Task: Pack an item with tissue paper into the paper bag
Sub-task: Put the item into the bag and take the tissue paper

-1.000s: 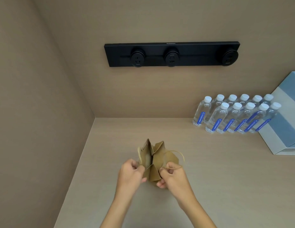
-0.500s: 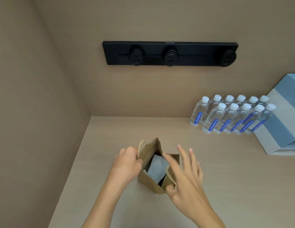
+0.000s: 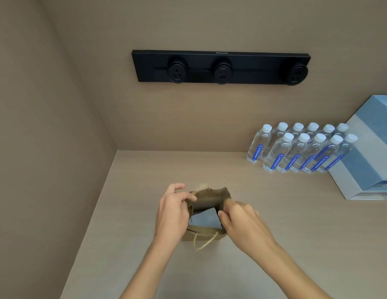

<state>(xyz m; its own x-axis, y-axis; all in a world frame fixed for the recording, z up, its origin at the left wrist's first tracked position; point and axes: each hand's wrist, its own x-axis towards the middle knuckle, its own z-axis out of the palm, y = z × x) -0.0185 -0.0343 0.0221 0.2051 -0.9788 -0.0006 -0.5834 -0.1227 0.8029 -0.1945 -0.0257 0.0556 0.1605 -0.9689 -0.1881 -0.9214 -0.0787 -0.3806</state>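
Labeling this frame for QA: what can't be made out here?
Head view only:
- Item under the tissue paper: hidden inside the paper bag.
- Bag's side rims: covered by the left hand and right hand, so each grip is unclear.
- Blue-grey box: cut off by the right edge.
- Water bottles: label text too small.

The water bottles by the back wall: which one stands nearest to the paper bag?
The leftmost front-row water bottle. The other front-row bottles stand farther right and the back row sits behind, so it is closest to the paper bag.

brown paper bag (image 3: 206, 199), seemingly pale-blue tissue paper (image 3: 204, 219)
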